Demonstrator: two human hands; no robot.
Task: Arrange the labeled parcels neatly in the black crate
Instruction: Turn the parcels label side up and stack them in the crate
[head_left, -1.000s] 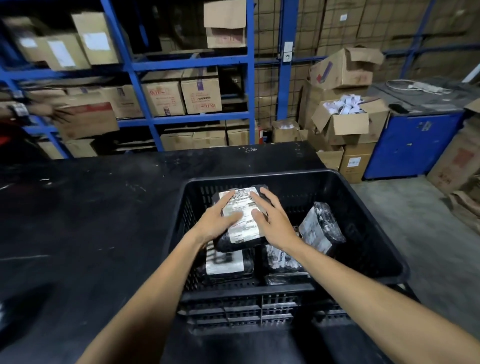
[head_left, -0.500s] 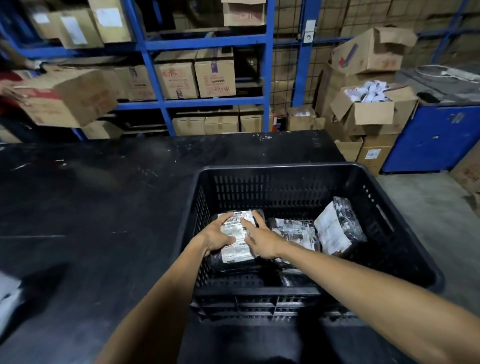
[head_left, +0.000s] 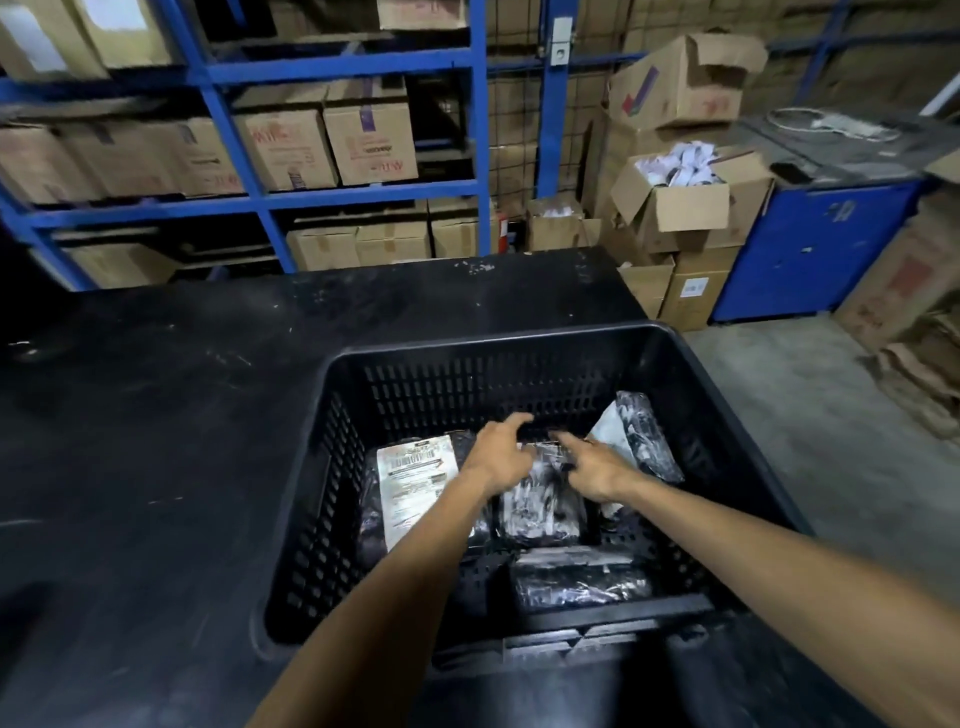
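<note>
The black crate (head_left: 519, 343) stands on a black table and holds several black plastic parcels. One parcel with a white label (head_left: 413, 480) lies flat at the crate's left, free of my hands. My left hand (head_left: 498, 449) and my right hand (head_left: 592, 467) hover over the middle parcel (head_left: 540, 506), fingers spread and blurred; whether they touch it is unclear. Another parcel (head_left: 636, 439) leans against the right wall. One more parcel (head_left: 576, 582) lies at the near side.
The black table (head_left: 156, 415) stretches left of the crate. Blue shelving (head_left: 260, 202) with cardboard boxes stands behind. Open boxes (head_left: 675, 208) and a blue cabinet (head_left: 810, 249) stand at the right, beside grey floor.
Both hands lowered the labeled parcel into the crate's left side, let go of it, and moved right over the middle parcel. The camera has tilted closer to the crate.
</note>
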